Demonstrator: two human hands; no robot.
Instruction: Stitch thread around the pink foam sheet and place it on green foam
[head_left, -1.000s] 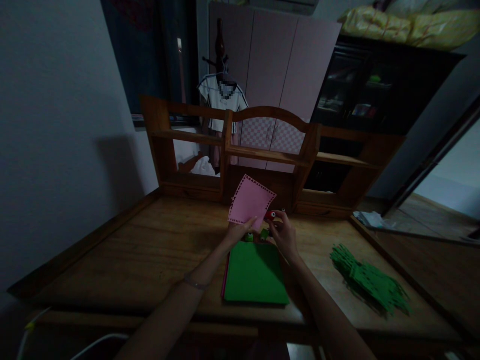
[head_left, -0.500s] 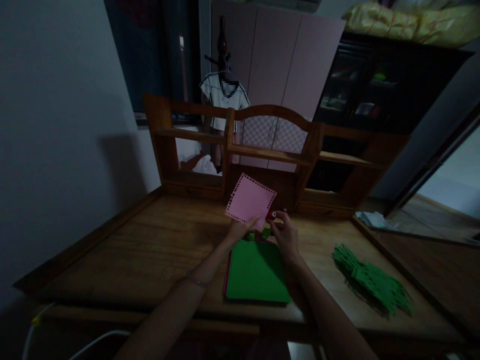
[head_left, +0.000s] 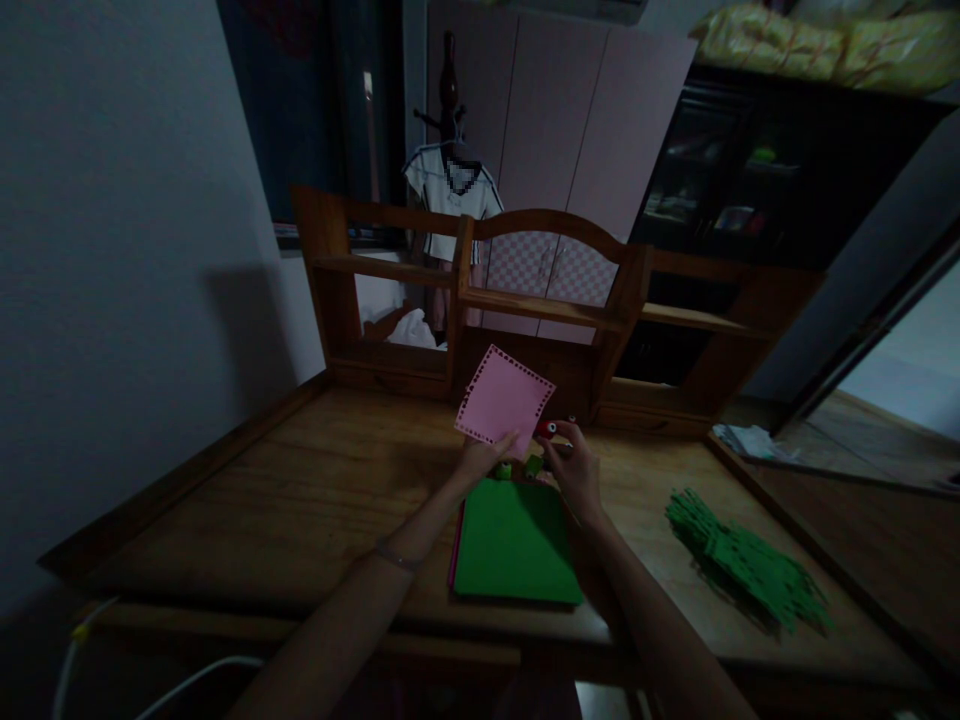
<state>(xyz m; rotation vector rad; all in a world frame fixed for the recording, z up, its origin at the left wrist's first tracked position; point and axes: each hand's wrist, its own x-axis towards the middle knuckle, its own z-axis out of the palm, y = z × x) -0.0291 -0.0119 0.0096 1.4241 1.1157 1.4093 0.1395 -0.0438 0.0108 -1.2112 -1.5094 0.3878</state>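
Observation:
My left hand [head_left: 487,457] pinches the lower corner of a square pink sheet of paper [head_left: 504,400], raised above the desk. Small punched holes run along several of its edges. In my right hand [head_left: 571,465] is a small red paper punch [head_left: 545,429] with a round white spot, held at the sheet's right corner. Whether its jaws are on the paper is too dark to tell. Below the hands lies a stack of green paper [head_left: 517,545] with a pink edge showing at its left. Two small green punches, one here [head_left: 533,466], stand just behind the stack, partly covered by my hands.
On the right of the wooden desk [head_left: 300,480] lies a heap of green cut paper strips [head_left: 742,560]. A wooden shelf unit [head_left: 540,305] rises along the back edge. White cables [head_left: 202,680] hang at the front left.
The whole view has shifted very slightly to the right. Both hands, the pink sheet and the red punch keep nearly the same positions.

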